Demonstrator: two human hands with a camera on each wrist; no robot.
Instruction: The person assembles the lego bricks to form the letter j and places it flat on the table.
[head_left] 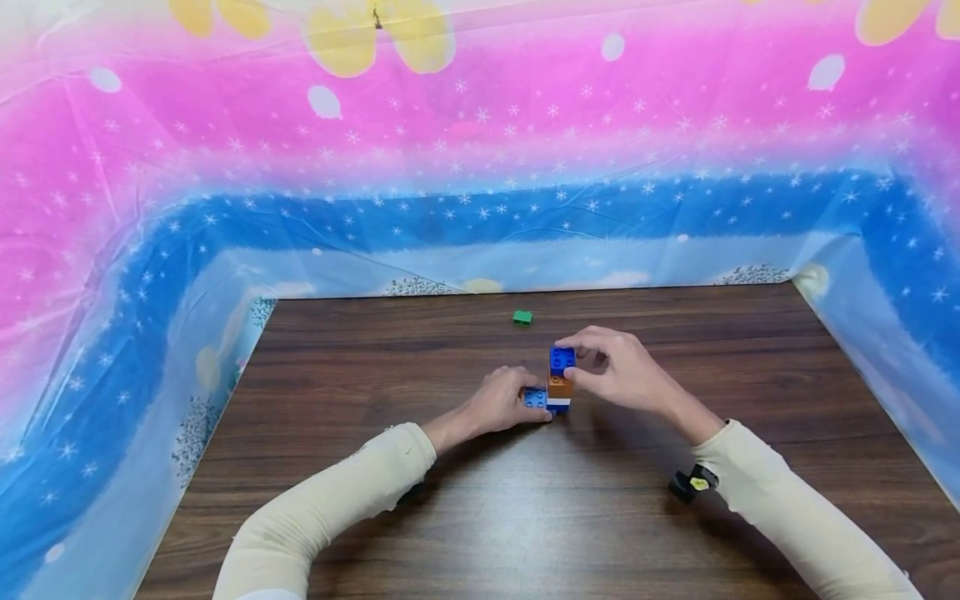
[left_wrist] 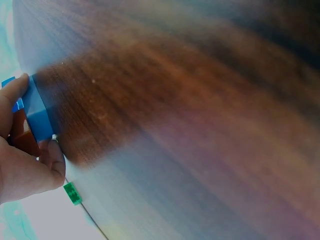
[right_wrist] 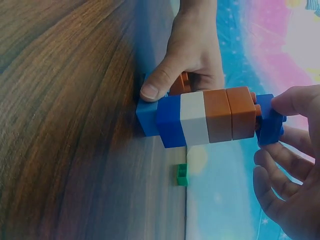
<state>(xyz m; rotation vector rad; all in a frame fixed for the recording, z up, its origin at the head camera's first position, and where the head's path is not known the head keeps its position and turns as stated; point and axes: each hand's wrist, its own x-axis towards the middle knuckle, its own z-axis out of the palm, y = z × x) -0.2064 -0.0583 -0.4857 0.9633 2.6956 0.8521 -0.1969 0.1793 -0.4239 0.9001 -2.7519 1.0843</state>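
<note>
My left hand (head_left: 498, 400) grips a light blue brick (right_wrist: 147, 117) low on the table, thumb on its near side. On that brick rises a tower: a dark blue brick (right_wrist: 170, 122), a white one (right_wrist: 194, 119), then two orange bricks (right_wrist: 230, 115). At the tower's top my right hand (head_left: 626, 367) pinches another dark blue brick (head_left: 562, 360) between thumb and fingers. It sits slightly tilted over the upper orange brick, whose studs still show in the right wrist view. Another orange brick (right_wrist: 180, 85) is partly hidden behind the left thumb.
A small green brick (head_left: 522, 317) lies alone toward the back of the dark wooden table (head_left: 360, 342). A pink and blue patterned cloth (head_left: 465, 208) surrounds the table at the back and sides. A black strapped device (head_left: 692, 483) hangs at the right wrist.
</note>
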